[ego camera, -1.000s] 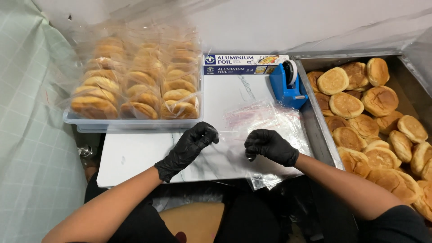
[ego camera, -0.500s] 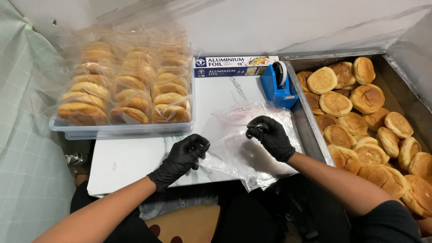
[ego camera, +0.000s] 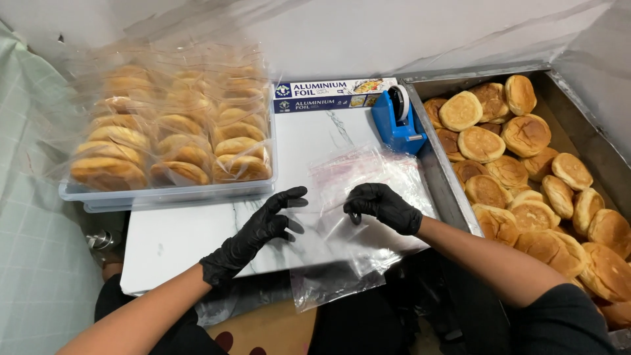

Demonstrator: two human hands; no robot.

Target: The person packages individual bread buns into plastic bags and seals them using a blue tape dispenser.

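Fingers of right hand pinch thin crinkly clear bag; left hand splayed.

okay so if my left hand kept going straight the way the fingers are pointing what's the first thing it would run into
The left hand points rightward and slightly up across the white board. Going straight on, it would probably meet the clear plastic bag first, close to the right hand pinching it. Height above the bag is unclear.

Black disposable gloves on left hand and right hand; bare forearms; dark sleeve bunched at right upper arm.
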